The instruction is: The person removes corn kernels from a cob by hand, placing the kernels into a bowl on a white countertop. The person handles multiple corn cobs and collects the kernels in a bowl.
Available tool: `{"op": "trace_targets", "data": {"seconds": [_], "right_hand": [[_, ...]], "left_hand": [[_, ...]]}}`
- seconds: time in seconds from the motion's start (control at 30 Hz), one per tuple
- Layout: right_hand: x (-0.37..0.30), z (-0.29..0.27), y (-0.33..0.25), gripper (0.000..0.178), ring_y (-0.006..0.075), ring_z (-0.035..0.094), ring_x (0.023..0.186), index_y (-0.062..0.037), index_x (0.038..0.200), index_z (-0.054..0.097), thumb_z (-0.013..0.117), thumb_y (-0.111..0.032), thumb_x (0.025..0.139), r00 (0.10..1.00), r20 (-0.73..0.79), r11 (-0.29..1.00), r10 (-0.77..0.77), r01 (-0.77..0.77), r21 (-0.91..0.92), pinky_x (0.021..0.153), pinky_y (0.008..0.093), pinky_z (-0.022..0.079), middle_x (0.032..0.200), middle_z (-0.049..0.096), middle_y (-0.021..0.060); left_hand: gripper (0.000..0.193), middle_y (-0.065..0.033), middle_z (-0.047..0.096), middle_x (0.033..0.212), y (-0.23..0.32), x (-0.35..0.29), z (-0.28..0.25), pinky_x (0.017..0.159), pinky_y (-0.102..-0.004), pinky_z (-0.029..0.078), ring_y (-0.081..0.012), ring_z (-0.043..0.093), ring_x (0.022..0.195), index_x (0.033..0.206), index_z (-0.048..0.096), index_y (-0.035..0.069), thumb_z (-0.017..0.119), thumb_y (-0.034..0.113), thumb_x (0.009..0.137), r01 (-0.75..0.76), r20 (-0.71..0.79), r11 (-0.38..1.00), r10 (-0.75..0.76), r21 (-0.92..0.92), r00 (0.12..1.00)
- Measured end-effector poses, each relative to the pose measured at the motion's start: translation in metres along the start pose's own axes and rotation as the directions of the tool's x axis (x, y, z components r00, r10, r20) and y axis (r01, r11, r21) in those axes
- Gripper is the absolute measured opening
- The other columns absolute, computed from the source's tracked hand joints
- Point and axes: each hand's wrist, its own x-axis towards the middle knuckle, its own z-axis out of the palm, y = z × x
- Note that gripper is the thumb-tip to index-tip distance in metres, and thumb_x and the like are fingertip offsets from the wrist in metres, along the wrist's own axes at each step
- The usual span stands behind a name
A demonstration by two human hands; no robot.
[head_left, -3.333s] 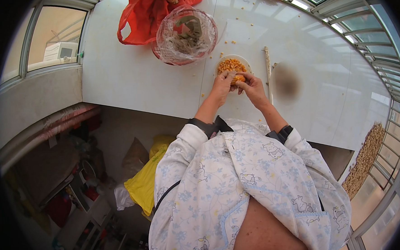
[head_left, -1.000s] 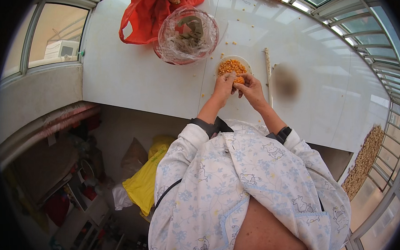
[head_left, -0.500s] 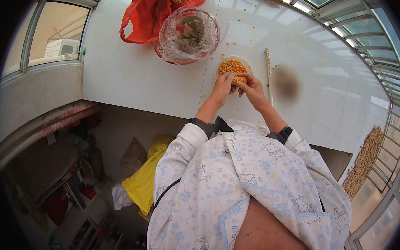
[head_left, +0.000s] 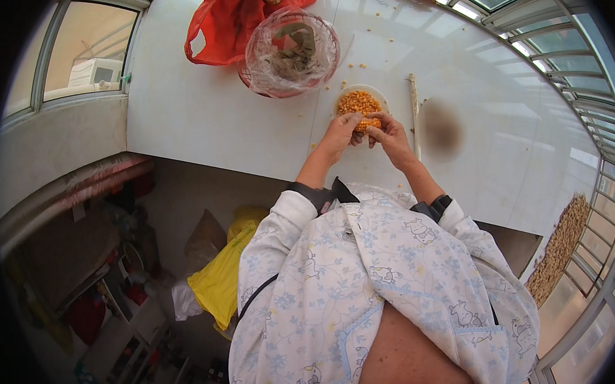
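Both my hands meet over the near rim of a white bowl [head_left: 384,102] filled with loose orange corn kernels [head_left: 358,102]. Between them is an ear of corn [head_left: 366,125], its kernels showing between the fingers. My left hand [head_left: 342,132] is closed around the ear's left end. My right hand [head_left: 388,133] grips its right end, with thumb and fingers bent onto the kernels. The palms hide the ends of the ear.
A thin pale stick [head_left: 415,113] lies right of the bowl. Beyond stand a red basket lined with clear plastic [head_left: 263,83] and a red bag [head_left: 208,27] holding corn. Stray kernels [head_left: 362,65] dot the white table [head_left: 234,126]. Windows border the right side.
Both hands stay on the ear of corn, with only slight finger movement. The bowl, basket and bag remain in place.
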Motion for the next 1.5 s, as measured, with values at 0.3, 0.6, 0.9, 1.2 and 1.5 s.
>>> {"op": "trace_targets", "data": {"seconds": [0.3, 0.6, 0.9, 1.2, 1.5], "right_hand": [[-0.001, -0.003, -0.003, 0.028, 0.0083, 0.056, 0.062, 0.0010, 0.115, 0.056, 0.062, -0.007, 0.089, 0.999, -0.006, 0.998, 0.037, -0.036, 0.060, 0.057, 0.0233, 0.048, 0.077, 0.060, 0.0022], [0.000, 0.007, 0.003, 0.031, 0.0075, 0.055, 0.057, 0.0025, 0.117, 0.057, 0.063, -0.007, 0.088, 1.000, -0.015, 0.998, 0.025, -0.026, -0.059, 0.050, 0.0223, 0.047, 0.073, 0.059, 0.0018], [0.003, 0.003, 0.001, 0.032, 0.0076, 0.055, 0.058, 0.0025, 0.118, 0.056, 0.063, -0.008, 0.088, 0.999, -0.026, 0.994, 0.041, -0.043, -0.101, 0.051, 0.0226, 0.047, 0.073, 0.059, 0.0020], [0.000, -0.005, -0.005, 0.029, 0.0088, 0.055, 0.060, -0.0004, 0.120, 0.056, 0.059, -0.011, 0.093, 0.993, 0.009, 0.985, 0.114, -0.114, 0.128, 0.055, 0.0249, 0.048, 0.080, 0.059, 0.0018], [-0.002, -0.005, -0.002, 0.027, 0.0086, 0.055, 0.061, -0.0021, 0.118, 0.057, 0.059, -0.013, 0.093, 0.995, 0.054, 0.989, 0.085, -0.090, 0.114, 0.054, 0.0236, 0.047, 0.082, 0.060, 0.0017]], "left_hand": [[0.034, 0.0004, 0.056, 0.069, 0.006, -0.008, 0.010, 0.048, -0.0219, 0.040, -0.0078, 0.050, 0.053, 0.093, 0.058, 0.008, 0.054, 0.041, 0.096, 0.013, -0.085, 0.996, -0.021, -0.093, 0.996], [0.029, 0.0017, 0.054, 0.067, 0.000, -0.003, 0.014, 0.045, -0.0222, 0.033, -0.0067, 0.046, 0.052, 0.090, 0.059, 0.009, 0.049, 0.035, 0.099, -0.037, -0.171, 0.997, 0.047, 0.065, 0.984], [0.030, 0.0017, 0.056, 0.068, 0.005, -0.006, 0.010, 0.045, -0.0224, 0.035, -0.0072, 0.047, 0.052, 0.095, 0.062, 0.008, 0.046, 0.033, 0.099, -0.005, -0.079, 0.996, 0.012, 0.084, 0.997], [0.034, -0.0021, 0.062, 0.076, 0.001, -0.005, 0.004, 0.052, -0.0225, 0.043, -0.0100, 0.057, 0.065, 0.101, 0.059, 0.007, 0.048, 0.039, 0.099, 0.044, -0.039, 0.955, -0.058, -0.292, 0.998], [0.033, -0.0025, 0.063, 0.081, -0.003, -0.001, -0.002, 0.054, -0.0227, 0.045, -0.0107, 0.056, 0.062, 0.106, 0.061, 0.006, 0.044, 0.035, 0.101, 0.018, -0.007, 0.997, -0.019, -0.075, 1.000]]}}
